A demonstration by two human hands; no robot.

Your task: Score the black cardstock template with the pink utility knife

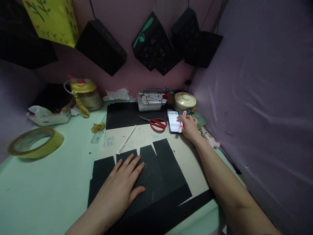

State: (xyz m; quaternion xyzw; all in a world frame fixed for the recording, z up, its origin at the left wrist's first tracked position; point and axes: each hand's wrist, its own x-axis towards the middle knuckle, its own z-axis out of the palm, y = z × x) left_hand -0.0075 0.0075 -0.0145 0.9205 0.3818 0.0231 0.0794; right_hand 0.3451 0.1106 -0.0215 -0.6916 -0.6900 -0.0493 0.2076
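Note:
My left hand (127, 178) lies flat with fingers apart on a sheet of black card (156, 173) cut into flaps along its far edge. At the right, my right hand (189, 125) is closed on a slim pink-and-white utility knife (182, 122). A fingertip of that hand is at the lit screen of a phone (173, 121). Red-handled scissors (158, 125) lie partly spread just left of the phone. A white pen (126, 139) rests beyond the black card, on a pale sheet with blue sketches (138, 137).
Clear tape (36, 143) lies at the left, near a ruler (96, 137) and a yellow leaf (98, 127). Along the back stand a yellow-lidded jug (85, 94), a box of markers (151, 99) and a lidded bowl (185, 100). A glue gun (211, 139) lies at the right. Black paper bags (101, 45) hang above.

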